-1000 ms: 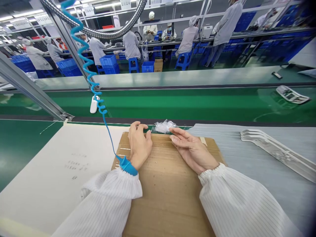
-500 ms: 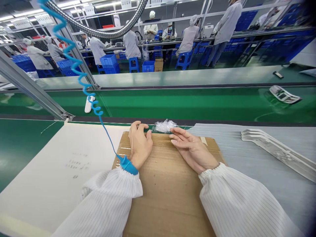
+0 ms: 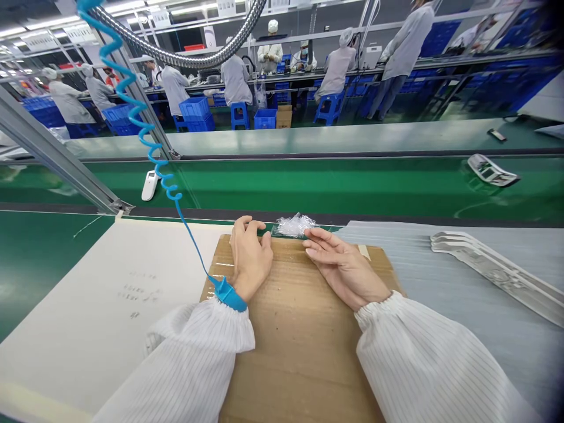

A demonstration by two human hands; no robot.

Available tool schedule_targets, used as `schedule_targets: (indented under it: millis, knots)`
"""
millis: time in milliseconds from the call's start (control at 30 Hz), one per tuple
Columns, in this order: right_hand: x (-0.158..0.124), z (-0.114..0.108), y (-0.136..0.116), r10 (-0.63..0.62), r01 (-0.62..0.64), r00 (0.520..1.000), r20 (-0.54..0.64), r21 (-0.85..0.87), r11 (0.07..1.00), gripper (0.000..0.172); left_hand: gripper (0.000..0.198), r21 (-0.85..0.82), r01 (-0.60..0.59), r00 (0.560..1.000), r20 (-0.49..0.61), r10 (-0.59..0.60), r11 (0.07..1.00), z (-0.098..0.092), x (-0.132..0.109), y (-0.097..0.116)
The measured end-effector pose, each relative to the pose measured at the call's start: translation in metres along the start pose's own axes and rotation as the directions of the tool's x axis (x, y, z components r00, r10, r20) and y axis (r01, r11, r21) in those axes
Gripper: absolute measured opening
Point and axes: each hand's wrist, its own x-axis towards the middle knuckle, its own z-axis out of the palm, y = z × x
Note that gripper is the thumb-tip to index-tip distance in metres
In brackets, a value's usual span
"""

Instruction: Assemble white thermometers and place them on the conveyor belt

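- Tabletop (image 3: 35, 258): carries a white sheet (image 3: 79, 305) at the left and a grey sheet (image 3: 432, 294) at the right.
- Green belt (image 3: 308, 183): runs past the tabletop's far edge; carries a white part (image 3: 150, 185) and a framed part (image 3: 492, 170), neither touched.
- Cardboard (image 3: 308, 352): lies between the sheets, beneath both hands.
- Stacked white parts (image 3: 497, 270): on the grey sheet, toward its right edge; untouched.
- Left hand (image 3: 252, 255): at the cardboard's far left corner, fingers curled, thumb apart. Right hand (image 3: 346, 267): near the far right corner, fingers loosely together, thumb slightly apart. Neither holds anything; handling appears idle, and completed or remaining steps cannot be determined.
- Clear film (image 3: 295, 225): crumpled, just beyond the cardboard's far edge.
- Handwriting (image 3: 136, 291): on the white sheet, illegible. No brand readable.
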Motion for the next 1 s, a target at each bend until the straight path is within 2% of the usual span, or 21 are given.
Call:
schedule_targets:
  millis: [1000]
  knots:
    - [0.0, -0.0008, 0.0006, 0.003, -0.003, 1.0, -0.008, -0.006, 1.0, 0.04, 0.011, 0.012, 0.002, 1.0, 0.015, -0.002, 1.0, -0.0017, 0.0007, 0.001]
